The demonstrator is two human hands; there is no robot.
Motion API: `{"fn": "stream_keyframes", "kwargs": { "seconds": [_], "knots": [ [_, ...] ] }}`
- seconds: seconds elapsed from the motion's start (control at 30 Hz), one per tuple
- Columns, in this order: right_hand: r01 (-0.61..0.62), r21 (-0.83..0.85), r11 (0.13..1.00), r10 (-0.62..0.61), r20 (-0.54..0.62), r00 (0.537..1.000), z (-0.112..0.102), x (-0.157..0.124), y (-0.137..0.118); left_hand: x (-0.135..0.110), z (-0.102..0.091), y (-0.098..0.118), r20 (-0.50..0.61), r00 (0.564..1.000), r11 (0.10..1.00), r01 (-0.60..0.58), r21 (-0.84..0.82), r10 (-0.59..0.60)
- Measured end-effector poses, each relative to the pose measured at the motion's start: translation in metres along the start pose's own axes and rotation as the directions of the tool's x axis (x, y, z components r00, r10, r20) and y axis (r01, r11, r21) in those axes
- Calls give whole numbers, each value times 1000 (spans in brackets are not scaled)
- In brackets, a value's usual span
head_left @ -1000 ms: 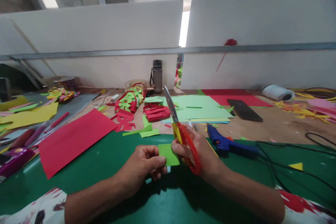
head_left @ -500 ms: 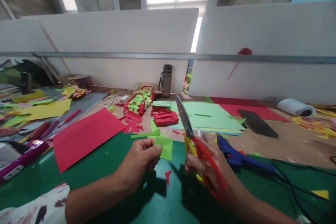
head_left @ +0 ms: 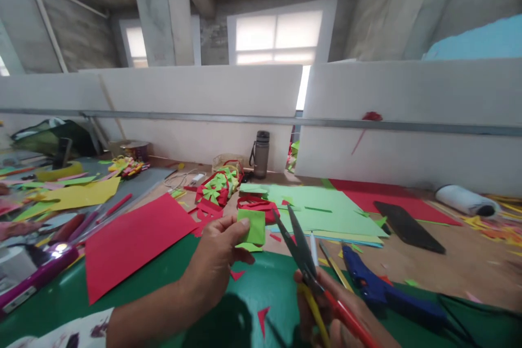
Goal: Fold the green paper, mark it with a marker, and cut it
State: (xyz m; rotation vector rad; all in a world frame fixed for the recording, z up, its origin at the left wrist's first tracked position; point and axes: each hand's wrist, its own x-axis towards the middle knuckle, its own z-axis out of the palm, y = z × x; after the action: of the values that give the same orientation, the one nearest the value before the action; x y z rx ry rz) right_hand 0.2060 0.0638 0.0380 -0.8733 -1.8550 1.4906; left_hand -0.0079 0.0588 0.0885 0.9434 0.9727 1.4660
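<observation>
Pinched between the thumb and fingers of my left hand (head_left: 218, 258) is a small folded square of light green paper (head_left: 252, 227). My right hand (head_left: 330, 304) grips scissors (head_left: 304, 255) with one red and one yellow handle, their blades parted and pointing up and away from me. The blade tips are just right of the green square, apart from it. Below, a red paper scrap (head_left: 263, 319) lies on the green mat (head_left: 228, 315). Behind my left hand sit a folded red paper piece (head_left: 255, 204) and a red cut-out (head_left: 206, 215).
A red sheet (head_left: 138, 247) lies at left. Light green sheets (head_left: 326, 212) lie behind the scissors. To the right are a blue glue gun (head_left: 383, 283) with a black cord and a dark phone (head_left: 408, 227). A water bottle (head_left: 261, 155) stands near the white partition (head_left: 196, 89).
The scissors have opened and moved lower, their blades now spread. The green square stays in my left hand. My view has tilted up, showing more of the window and ceiling.
</observation>
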Motion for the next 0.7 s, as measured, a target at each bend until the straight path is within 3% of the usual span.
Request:
{"fn": "stream_keyframes", "kwargs": {
  "seconds": [0.1,0.23,0.37,0.7],
  "knots": [
    [28,26,999,-29,17,999,2,8,9,2,10,-1,28,999,1000,24,3,-24],
    [-50,31,998,48,62,997,3,17,21,4,15,-7,46,997,998,63,-2,-63],
    [-11,19,1000,11,-12,1000,9,16,27,4,14,-13,44,996,997,74,2,-74],
    [71,25,997,-67,-139,988,22,-2,3,0,15,-14,37,995,995,95,23,-96]
  ]
}}
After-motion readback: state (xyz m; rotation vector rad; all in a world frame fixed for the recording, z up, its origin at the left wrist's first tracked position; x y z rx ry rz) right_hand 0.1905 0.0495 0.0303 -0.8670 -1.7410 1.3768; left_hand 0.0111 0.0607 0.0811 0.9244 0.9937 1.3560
